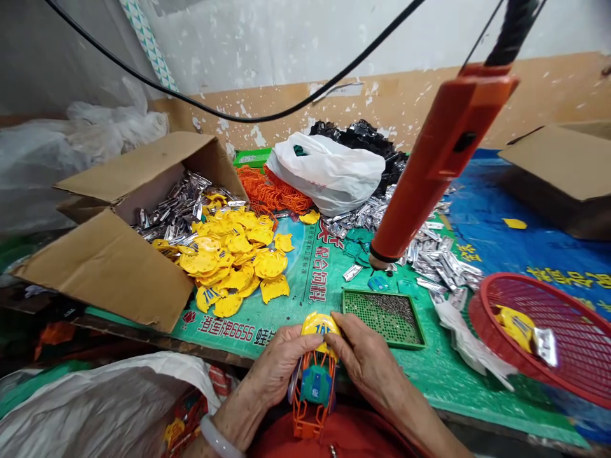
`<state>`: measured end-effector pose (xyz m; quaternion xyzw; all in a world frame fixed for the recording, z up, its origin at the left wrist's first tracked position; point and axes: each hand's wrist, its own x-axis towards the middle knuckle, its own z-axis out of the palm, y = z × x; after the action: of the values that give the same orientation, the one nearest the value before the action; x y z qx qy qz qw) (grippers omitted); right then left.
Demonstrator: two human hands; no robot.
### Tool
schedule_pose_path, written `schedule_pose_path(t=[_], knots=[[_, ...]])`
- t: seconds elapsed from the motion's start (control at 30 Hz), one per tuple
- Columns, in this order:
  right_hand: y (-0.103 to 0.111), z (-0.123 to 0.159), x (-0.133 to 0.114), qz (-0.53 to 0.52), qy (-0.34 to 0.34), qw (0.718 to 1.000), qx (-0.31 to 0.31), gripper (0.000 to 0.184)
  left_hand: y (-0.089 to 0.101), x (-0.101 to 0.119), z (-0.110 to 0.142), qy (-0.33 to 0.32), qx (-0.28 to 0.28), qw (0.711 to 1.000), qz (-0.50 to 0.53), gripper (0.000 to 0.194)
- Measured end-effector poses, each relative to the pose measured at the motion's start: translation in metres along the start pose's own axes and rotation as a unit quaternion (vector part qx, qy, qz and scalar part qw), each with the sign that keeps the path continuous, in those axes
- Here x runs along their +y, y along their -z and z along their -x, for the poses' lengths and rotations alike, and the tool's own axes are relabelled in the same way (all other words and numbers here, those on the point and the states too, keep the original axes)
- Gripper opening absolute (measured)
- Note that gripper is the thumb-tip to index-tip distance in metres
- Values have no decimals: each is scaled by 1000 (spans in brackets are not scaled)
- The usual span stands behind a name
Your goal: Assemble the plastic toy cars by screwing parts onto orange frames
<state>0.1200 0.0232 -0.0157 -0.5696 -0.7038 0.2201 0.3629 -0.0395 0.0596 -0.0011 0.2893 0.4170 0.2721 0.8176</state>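
Note:
Close to my body, both hands hold a small toy car with an orange cage frame, a teal block in its middle and a yellow cover at its far end. My left hand grips the car's left side, its thumb on the yellow cover. From the right, my right hand pinches the edge of that cover with thumb and fingers. A heap of similar yellow covers lies on the table ahead to the left. The car's underside is hidden.
An orange electric screwdriver hangs over the table. Beyond my right hand lies a green tray of small screws. A red basket stands right. An open cardboard box, silver parts, orange frames and a white bag surround the work area.

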Motion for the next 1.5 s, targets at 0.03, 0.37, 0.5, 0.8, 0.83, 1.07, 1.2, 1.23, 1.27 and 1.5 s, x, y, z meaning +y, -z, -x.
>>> schedule_pose_path(t=[0.03, 0.37, 0.5, 0.8, 0.83, 1.07, 1.2, 1.23, 1.27, 1.5], knots=[[8, 1, 0, 9, 22, 999, 28, 25, 1, -2, 0, -4, 10, 1000, -1, 32], [139, -103, 30, -132, 22, 933, 335, 90, 3, -6, 3, -26, 36, 999, -5, 32], [134, -157, 25, -297, 48, 937, 176, 59, 2, -5, 5, -20, 41, 999, -9, 31], [109, -109, -7, -233, -62, 948, 205, 34, 3, -4, -3, 42, 38, 998, 15, 32], [105, -97, -6, -237, -75, 947, 202, 33, 2, -5, -4, 47, 39, 998, 20, 32], [77, -49, 1, -268, -110, 919, 268, 34, -2, -7, -7, 55, 45, 997, 41, 34], [72, -43, 3, -297, -123, 910, 262, 35, -4, -6, -6, 58, 56, 996, 36, 34], [72, -43, 3, -303, -123, 908, 261, 35, -5, -5, -6, 55, 54, 997, 30, 33], [71, -42, 4, -309, -122, 906, 263, 35, -5, -5, -6, 54, 51, 997, 25, 32], [65, -42, 10, -315, -111, 902, 274, 34, -8, -6, -7, 54, 40, 998, 11, 30]])
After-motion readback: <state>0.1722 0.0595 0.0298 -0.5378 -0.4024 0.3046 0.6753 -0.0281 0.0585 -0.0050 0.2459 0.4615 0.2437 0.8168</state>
